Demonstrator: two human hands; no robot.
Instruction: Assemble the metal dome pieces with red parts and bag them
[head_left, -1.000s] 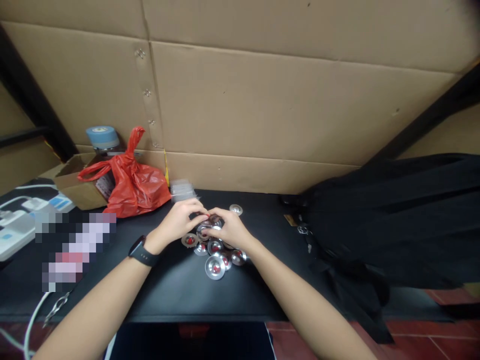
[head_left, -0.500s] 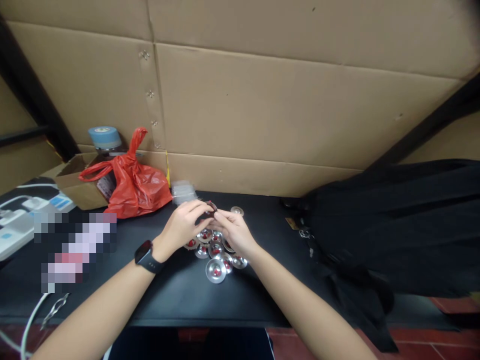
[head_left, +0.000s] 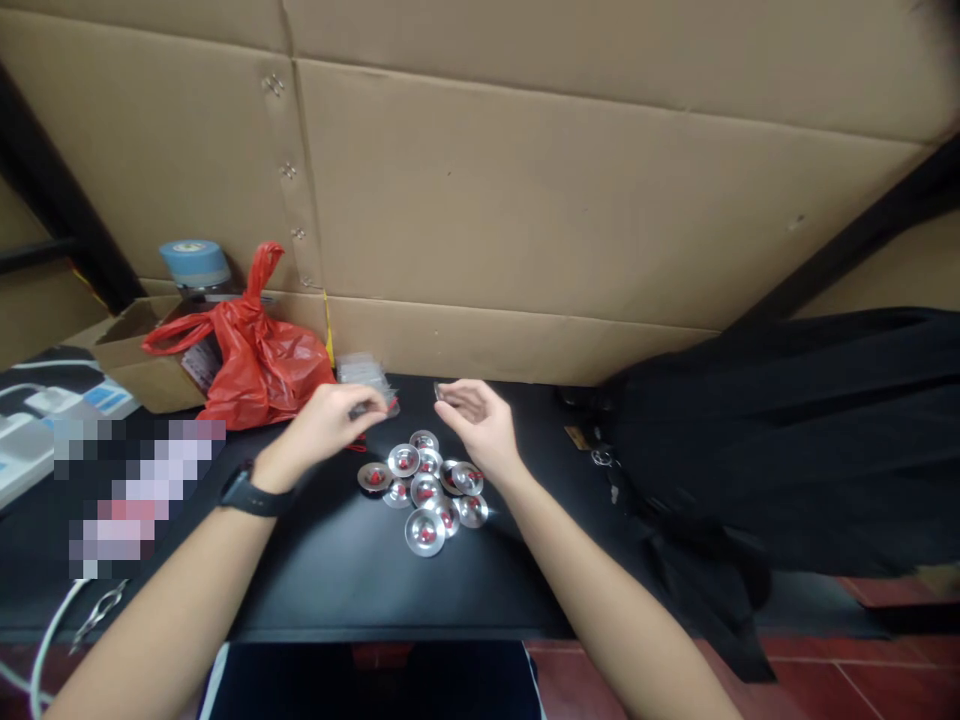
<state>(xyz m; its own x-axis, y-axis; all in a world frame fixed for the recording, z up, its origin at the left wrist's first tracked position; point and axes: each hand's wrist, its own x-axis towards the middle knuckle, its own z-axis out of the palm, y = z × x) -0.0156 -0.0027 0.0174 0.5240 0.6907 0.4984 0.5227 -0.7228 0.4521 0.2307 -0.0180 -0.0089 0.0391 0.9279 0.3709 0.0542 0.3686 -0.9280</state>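
Several small silver metal cymbals (head_left: pixel 424 532), round and dished with red cord at their centres, lie in a loose cluster on the black table (head_left: pixel 337 590). My left hand (head_left: pixel 330 425) is pinched at the upper left of the cluster; a bit of red cord (head_left: pixel 392 405) shows at its fingertips, and more red shows under the hand. Above the cluster's right side, my right hand (head_left: pixel 484 425) holds a small metal cymbal (head_left: pixel 439 393) seen almost edge-on between thumb and fingers. The two hands are apart. A dark watch sits on my left wrist.
Behind my left hand lies a stack of clear plastic packets (head_left: pixel 361 370). A red plastic bag (head_left: pixel 262 365), a cardboard box (head_left: pixel 142 365) and a blue-lidded jar (head_left: pixel 195 265) stand left. Black cloth (head_left: pixel 795 440) and keys (head_left: pixel 602 457) are right. Cardboard (head_left: pixel 525 220) walls the back.
My hands have separated: the left moved left with the red cord, the right moved slightly up and right with the cymbal. The cluster below is now uncovered. The view has shifted slightly.
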